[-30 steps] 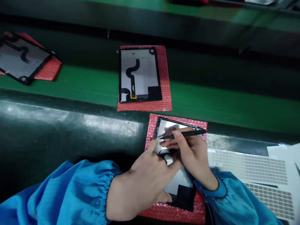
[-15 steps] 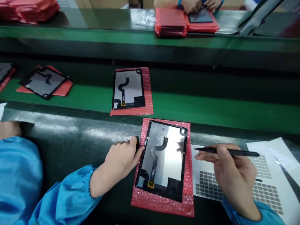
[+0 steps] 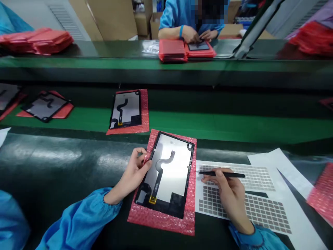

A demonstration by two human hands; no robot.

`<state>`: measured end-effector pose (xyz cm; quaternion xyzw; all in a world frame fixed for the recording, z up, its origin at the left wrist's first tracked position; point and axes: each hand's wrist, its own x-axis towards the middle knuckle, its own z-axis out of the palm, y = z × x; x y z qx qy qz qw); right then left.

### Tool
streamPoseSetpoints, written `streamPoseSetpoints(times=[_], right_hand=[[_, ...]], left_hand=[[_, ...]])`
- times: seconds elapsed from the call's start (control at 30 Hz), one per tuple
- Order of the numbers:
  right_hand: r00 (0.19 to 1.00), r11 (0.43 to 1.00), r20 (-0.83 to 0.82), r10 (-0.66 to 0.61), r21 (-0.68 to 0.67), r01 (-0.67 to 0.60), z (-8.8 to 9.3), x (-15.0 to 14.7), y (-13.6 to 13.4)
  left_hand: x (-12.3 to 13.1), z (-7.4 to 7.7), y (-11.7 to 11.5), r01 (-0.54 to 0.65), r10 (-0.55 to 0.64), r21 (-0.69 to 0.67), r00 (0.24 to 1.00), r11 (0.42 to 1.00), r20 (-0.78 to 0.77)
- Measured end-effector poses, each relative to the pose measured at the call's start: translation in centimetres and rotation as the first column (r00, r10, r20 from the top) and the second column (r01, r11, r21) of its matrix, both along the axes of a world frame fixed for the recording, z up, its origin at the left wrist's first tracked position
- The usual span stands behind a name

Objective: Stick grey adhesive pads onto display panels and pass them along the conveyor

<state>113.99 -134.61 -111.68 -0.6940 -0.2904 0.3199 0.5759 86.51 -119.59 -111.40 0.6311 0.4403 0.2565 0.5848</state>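
Observation:
A tablet display panel (image 3: 173,177) lies with its back up on a red bubble-wrap bag (image 3: 161,220), a dark flex cable curving down its middle. My left hand (image 3: 131,177) pinches their left edge, thumb on the panel's rim and fingers at the bag's side, partly hidden. Between the thumb and fingers of my right hand (image 3: 230,194) is a pair of black tweezers (image 3: 235,175), its tip pointing left. Beneath that hand is a white sheet (image 3: 198,189) with rows of small grey square stickers. Whether the tip holds a sticker is too small to tell.
On the green belt (image 3: 221,126) beyond lie more panels, one on a bag (image 3: 145,111) straight ahead. Across it, a person's hands (image 3: 191,34) work beside stacked red bags (image 3: 173,50). A blue sleeve (image 3: 11,222) shows at lower left. Another bubble-wrap piece (image 3: 324,194) lies right.
My left hand has gone from resting beside the bag to gripping its edge with the panel. The panel and bag have turned slightly. My view has lifted, showing more of the person opposite.

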Motion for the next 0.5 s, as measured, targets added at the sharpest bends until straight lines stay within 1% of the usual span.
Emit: streamPoseSetpoints(times=[0.07, 0.1, 0.13, 0.2, 0.3, 0.37, 0.43, 0.5], right_hand=[[1.0, 1.0, -0.006, 0.003, -0.013, -0.003, -0.1, 0.0, -0.1], [1.0, 1.0, -0.005, 0.006, -0.022, -0.006, -0.1, 0.1, -0.1], [1.0, 0.999, -0.001, 0.009, -0.032, -0.009, -0.2, 0.1, -0.2], [1.0, 0.999, 0.005, 0.012, -0.05, -0.012, -0.3, 0.1, -0.4], [1.0, 0.997, 0.023, 0.012, -0.074, -0.01, -0.5, 0.2, -0.5], [0.999, 0.997, 0.045, 0.006, -0.074, -0.003, -0.7, 0.2, -0.5], [0.999, 0.998, 0.053, 0.004, -0.069, 0.0, -0.8, 0.4, -0.5], [0.998, 0.997, 0.065, 0.014, -0.081, -0.009, -0.9, 0.5, -0.5]], left_hand=[[0.6, -0.5, 1.5, -0.063, 0.063, -0.008, 0.995, 0.998, 0.078], [1.1, -0.6, 2.7, -0.095, 0.095, -0.005, 0.99, 0.995, 0.108], [1.6, -0.7, 4.2, -0.128, 0.127, 0.001, 0.983, 0.992, 0.133], [3.2, -0.7, 8.1, -0.191, 0.186, 0.017, 0.968, 0.981, 0.168], [6.8, -1.1, 14.5, -0.259, 0.247, 0.046, 0.952, 0.965, 0.183], [9.7, -1.5, 18.2, -0.278, 0.264, 0.067, 0.949, 0.958, 0.17], [12.2, -1.8, 21.0, -0.275, 0.26, 0.101, 0.955, 0.956, 0.141], [13.5, -2.0, 22.8, -0.262, 0.251, 0.148, 0.964, 0.954, 0.089]])
